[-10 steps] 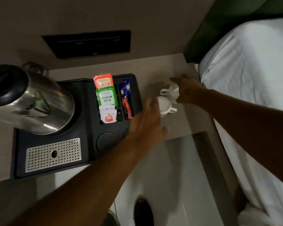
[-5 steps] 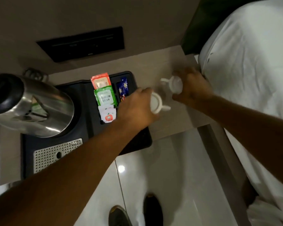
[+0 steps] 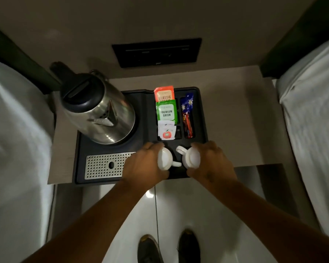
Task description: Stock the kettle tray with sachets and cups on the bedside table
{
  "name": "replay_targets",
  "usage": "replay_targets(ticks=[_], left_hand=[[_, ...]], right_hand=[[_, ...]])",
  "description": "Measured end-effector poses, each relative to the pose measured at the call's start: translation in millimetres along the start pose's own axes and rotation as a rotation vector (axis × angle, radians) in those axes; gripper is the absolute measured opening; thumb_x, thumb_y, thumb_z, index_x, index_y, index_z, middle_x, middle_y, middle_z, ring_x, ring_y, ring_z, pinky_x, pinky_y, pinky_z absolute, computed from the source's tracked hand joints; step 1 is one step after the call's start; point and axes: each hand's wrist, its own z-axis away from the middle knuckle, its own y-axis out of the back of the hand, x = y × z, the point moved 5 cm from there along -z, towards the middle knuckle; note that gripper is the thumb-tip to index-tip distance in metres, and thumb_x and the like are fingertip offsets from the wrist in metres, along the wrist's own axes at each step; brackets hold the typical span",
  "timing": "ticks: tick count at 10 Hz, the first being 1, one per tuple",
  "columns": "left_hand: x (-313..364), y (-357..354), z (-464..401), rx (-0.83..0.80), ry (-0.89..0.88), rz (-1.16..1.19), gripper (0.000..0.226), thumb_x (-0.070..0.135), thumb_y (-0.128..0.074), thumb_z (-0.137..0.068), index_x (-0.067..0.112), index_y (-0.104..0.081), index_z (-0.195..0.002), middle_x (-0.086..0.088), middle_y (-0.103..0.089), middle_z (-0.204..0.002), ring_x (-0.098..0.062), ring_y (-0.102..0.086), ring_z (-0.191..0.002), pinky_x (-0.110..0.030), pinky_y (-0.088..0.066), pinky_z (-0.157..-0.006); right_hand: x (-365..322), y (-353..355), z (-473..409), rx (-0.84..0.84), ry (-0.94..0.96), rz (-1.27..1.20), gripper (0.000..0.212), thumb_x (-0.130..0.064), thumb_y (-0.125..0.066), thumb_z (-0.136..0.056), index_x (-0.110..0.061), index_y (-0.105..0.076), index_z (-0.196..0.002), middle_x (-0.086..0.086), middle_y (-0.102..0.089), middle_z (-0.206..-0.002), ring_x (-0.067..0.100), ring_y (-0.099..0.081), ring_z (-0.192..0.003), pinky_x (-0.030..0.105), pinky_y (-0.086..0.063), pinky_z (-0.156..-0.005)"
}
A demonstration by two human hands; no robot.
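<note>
Two cups [image 3: 164, 158] [image 3: 191, 157], one gripped in each of the hands [image 3: 143, 165] [image 3: 211, 162], hover over the tray [image 3: 201, 114] front, sachets [image 3: 166, 112] just beyond. Light but breakable, probably slick; hold the body.

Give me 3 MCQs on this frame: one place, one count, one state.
1. Where is the kettle?
A. back left of the tray
B. on the bed
C. on the floor

2. How many white cups are in view?
A. one
B. two
C. four

3. What are the hands doing?
A. both empty
B. each holds a cup
C. both lift the kettle

Answers:
1 A: it stands on the tray's rear left, behind the grille.
2 B: left cup and right cup sit side by side over the tray's front.
3 B: left hand and right hand each grip one.
</note>
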Motion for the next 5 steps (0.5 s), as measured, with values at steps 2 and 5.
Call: replay_targets(ticks=[2, 5], left_hand=[[9, -11, -2, -0.043, -0.034, 0.034, 0.082, 0.045, -0.081, -0.062, 0.029, -0.045, -0.134, 0.000, -0.055, -0.130, -0.026, -0.061, -0.107, -0.041, -0.055, -0.083], [22, 46, 17, -0.116, -0.041, 0.004, 0.106, 0.062, -0.075, -0.062, 0.031, -0.020, -0.148, 0.001, -0.040, -0.146, -0.026, -0.055, -0.119, -0.043, -0.052, -0.092]], right_hand=[[-8, -6, -9, -0.001, 0.012, 0.048, 0.079, -0.032, -0.082, -0.067, -0.028, -0.046, -0.138, 0.007, -0.048, -0.128, 0.028, -0.049, -0.116, 0.042, -0.052, -0.087], [-34, 60, 15, -0.021, -0.006, 0.046, 0.095, -0.039, -0.083, -0.067, -0.021, -0.032, -0.145, 0.007, -0.041, -0.142, 0.029, -0.044, -0.128, 0.043, -0.045, -0.101]])
